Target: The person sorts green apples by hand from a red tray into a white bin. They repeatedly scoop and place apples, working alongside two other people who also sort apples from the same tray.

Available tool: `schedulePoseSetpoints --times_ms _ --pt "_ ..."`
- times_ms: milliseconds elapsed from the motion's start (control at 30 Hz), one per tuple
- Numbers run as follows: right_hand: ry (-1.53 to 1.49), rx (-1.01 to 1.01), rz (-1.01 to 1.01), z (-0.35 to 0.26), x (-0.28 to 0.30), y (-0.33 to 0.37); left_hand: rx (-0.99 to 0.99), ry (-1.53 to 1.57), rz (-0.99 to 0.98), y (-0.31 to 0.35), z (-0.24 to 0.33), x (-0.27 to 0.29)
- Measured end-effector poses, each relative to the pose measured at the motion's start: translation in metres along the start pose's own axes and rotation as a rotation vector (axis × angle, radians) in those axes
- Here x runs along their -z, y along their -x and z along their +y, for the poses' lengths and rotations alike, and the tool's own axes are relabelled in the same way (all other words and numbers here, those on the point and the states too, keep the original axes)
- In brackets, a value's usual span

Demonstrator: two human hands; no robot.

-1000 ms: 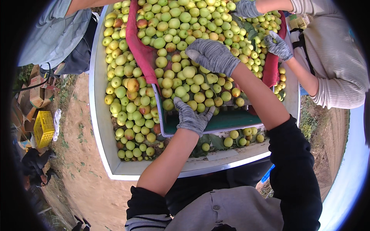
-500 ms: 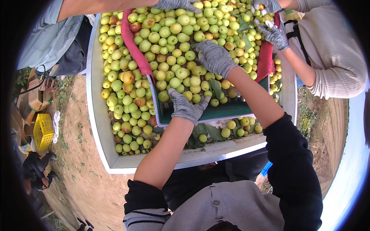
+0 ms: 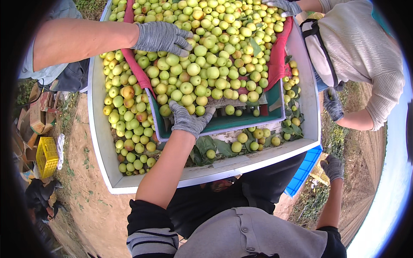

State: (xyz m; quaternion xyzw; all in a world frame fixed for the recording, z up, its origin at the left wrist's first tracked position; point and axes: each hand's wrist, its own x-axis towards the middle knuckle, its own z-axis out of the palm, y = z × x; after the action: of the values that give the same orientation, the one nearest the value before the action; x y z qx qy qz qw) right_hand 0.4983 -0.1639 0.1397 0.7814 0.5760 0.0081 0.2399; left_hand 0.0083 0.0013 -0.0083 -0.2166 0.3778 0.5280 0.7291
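Round yellow-green fruits [image 3: 200, 69] that look like jujubes, some with brown patches, heap over a sloping sorting tray. The tray has a green inner wall [image 3: 223, 124] at its near edge and red cloth along its sides. My left hand [image 3: 189, 121], in a grey knitted glove, lies open at the tray's near left corner, fingers spread against the lowest fruits. Out to the right, past the bin's rim, my gloved right hand [image 3: 334, 168] hangs beside a yellow crate [image 3: 320, 172]. Its fingers are bent, and whatever they hold is hidden.
A pale bin [image 3: 150, 185] surrounds the tray, with loose fruits and leaves inside. Co-workers' gloved hands reach in from the left [image 3: 161, 38] and top right [image 3: 284, 6]; another gloved hand [image 3: 332, 104] hangs outside the rim. A blue crate [image 3: 303, 170] stands below the bin's near right corner.
My right hand has left the fruits and swung right, outside the bin. My left hand stays at the tray's corner. The left co-worker's hand has come further over the fruits.
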Motion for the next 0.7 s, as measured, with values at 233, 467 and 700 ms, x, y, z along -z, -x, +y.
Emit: schedulePoseSetpoints --times_ms 233,467,700 --pt "-0.554 0.369 0.394 -0.104 0.028 -0.043 -0.003 -0.007 0.016 0.004 0.000 -0.002" --pt "-0.484 1.226 0.595 -0.394 0.124 -0.089 0.094 0.080 0.004 0.000 0.004 -0.002" --pt "-0.270 0.779 0.284 -0.488 0.147 -0.156 0.003 0.004 0.028 0.000 0.001 0.001"
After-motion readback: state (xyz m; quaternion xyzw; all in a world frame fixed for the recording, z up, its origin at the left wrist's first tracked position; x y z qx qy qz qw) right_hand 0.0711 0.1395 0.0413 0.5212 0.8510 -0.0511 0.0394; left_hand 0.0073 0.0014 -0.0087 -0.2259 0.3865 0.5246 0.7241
